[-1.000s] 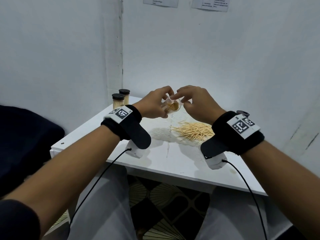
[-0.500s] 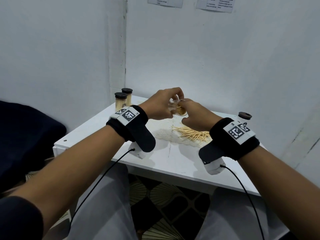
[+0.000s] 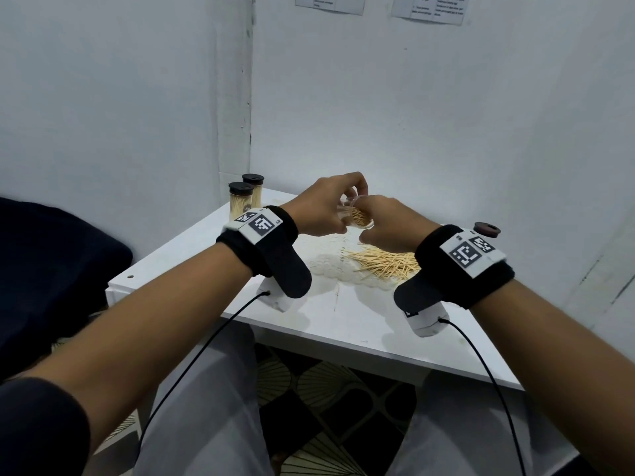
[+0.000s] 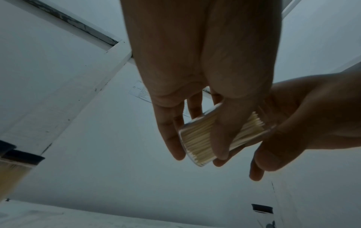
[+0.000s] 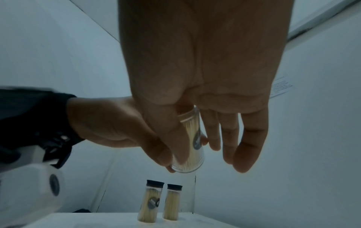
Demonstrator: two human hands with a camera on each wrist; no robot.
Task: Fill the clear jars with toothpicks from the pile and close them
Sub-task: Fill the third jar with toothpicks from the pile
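A clear jar (image 3: pixel 360 218) nearly full of toothpicks hangs tilted above the white table (image 3: pixel 343 321), its open mouth toward my right. My left hand (image 3: pixel 323 207) grips the jar's body, fingers and thumb wrapped round it (image 4: pixel 203 138). My right hand (image 3: pixel 388 221) holds the mouth end, with the thumb along the near side and the fingers behind it (image 5: pixel 192 143). The loose toothpick pile (image 3: pixel 385 266) lies on the table just under my right hand. A dark round lid (image 3: pixel 486 230) rests on the table at the far right.
Two filled jars with dark lids (image 3: pixel 240 201) (image 3: pixel 254 188) stand at the table's back left corner by the wall (image 5: pixel 150 202). Walls close in behind and to the right. A dark cushion (image 3: pixel 51 269) sits to the left of the table.
My right hand has dropped from pinching above the jar's mouth to holding the mouth end. The jar has tilted further over toward the right. My left hand keeps its grip.
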